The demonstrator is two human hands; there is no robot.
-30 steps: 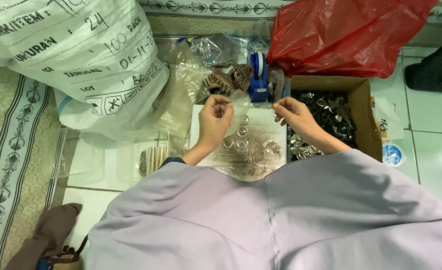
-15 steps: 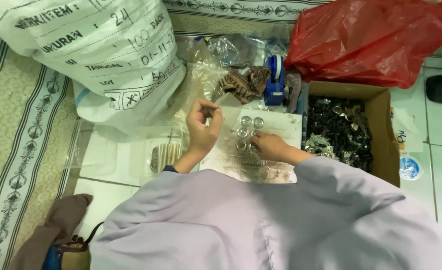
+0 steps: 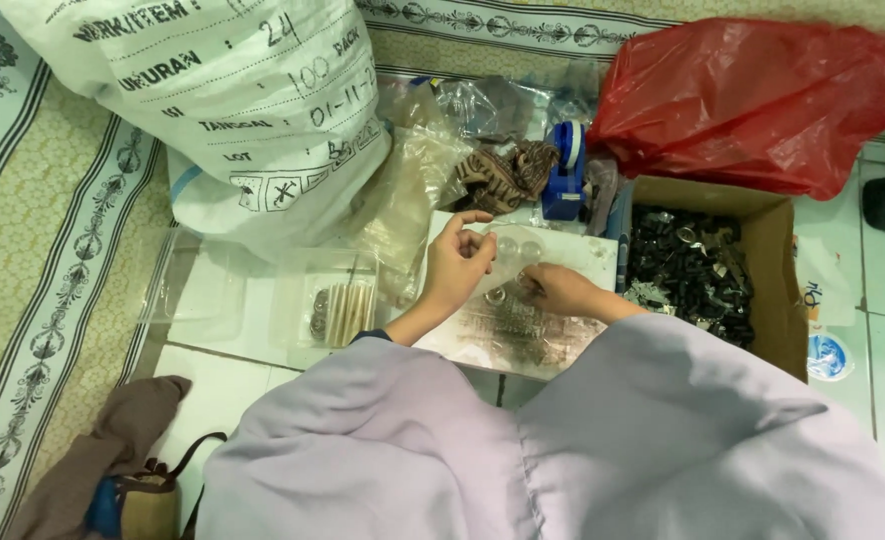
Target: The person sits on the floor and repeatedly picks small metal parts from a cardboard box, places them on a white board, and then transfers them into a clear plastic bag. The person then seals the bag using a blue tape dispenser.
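My left hand (image 3: 460, 262) is raised over a white board (image 3: 583, 258) on the floor, its fingertips pinched on a small clear plastic bag (image 3: 508, 250). My right hand (image 3: 555, 291) rests low on the board, fingers closed on a small metal ring beside several more rings. A pile of thin metal springs or pins (image 3: 508, 322) lies on the board in front of me. My lilac sleeves (image 3: 523, 440) hide the near part of the board.
A cardboard box (image 3: 768, 290) of dark metal parts stands at the right, with a red plastic bag (image 3: 753, 95) behind it. A big white printed sack (image 3: 213, 110) lies at the left. Clear bags (image 3: 333, 305), a blue tape dispenser (image 3: 566, 175) and patterned carpet (image 3: 43, 250) surround them.
My right hand came from the box over to the board and lowered onto the rings. My left hand stayed raised, pinching the clear bag. The camera shifted down and closer.
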